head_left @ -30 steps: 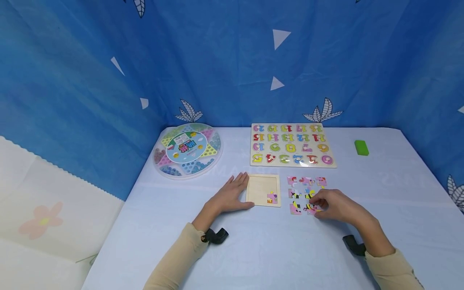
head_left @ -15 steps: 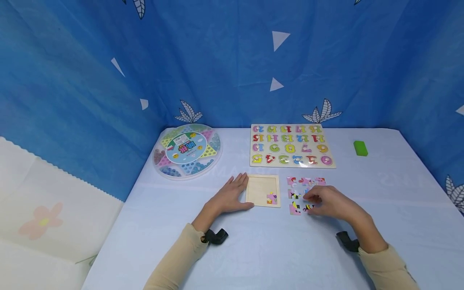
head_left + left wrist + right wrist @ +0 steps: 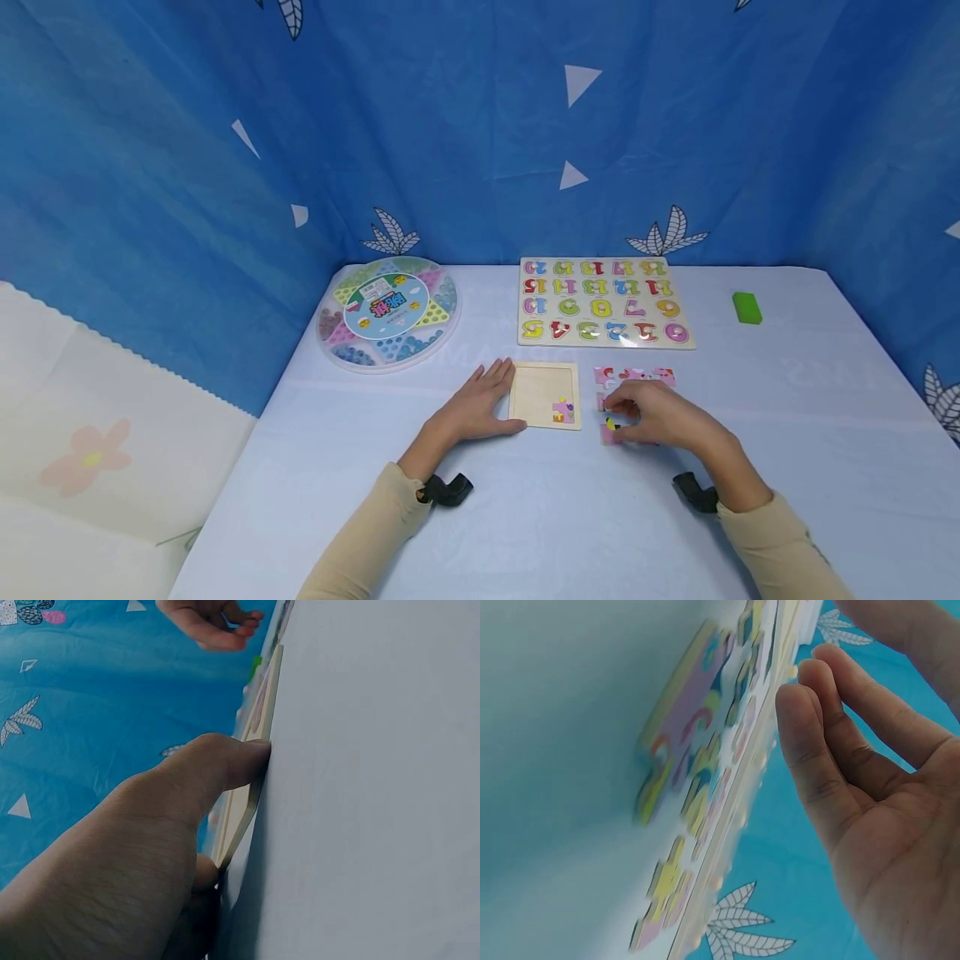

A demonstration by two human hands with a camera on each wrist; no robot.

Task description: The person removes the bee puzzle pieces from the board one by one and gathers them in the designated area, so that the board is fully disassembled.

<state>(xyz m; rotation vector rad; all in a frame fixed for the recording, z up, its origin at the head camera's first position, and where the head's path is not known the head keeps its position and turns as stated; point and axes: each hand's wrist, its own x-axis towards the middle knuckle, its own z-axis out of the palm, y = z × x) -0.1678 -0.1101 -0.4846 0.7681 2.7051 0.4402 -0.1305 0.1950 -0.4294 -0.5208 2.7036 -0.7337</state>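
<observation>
A shallow square wooden puzzle tray [image 3: 538, 393] lies on the table with one pink jigsaw piece [image 3: 563, 411] in its near right corner. My left hand [image 3: 474, 408] rests along the tray's left side, fingers straight. In the left wrist view, that hand's thumb [image 3: 232, 761] touches the tray's edge [image 3: 241, 814]. Over the loose jigsaw pieces right of the tray, my right hand [image 3: 660, 414] hovers with bent fingers. The right wrist view shows space between its fingers and thumb, holding nothing, beside several pieces [image 3: 686, 712]. Some pieces are hidden under this hand in the head view.
Behind the tray lies a wooden number board [image 3: 603, 302]. A round marble game box [image 3: 387, 312] stands at the back left. A green block [image 3: 747, 307] sits at the back right. Blue curtain [image 3: 480, 125] borders the table's far side.
My right hand has moved left over the loose pieces, from the right column towards the left one, covering different pieces. My left hand and the tray have stayed in place.
</observation>
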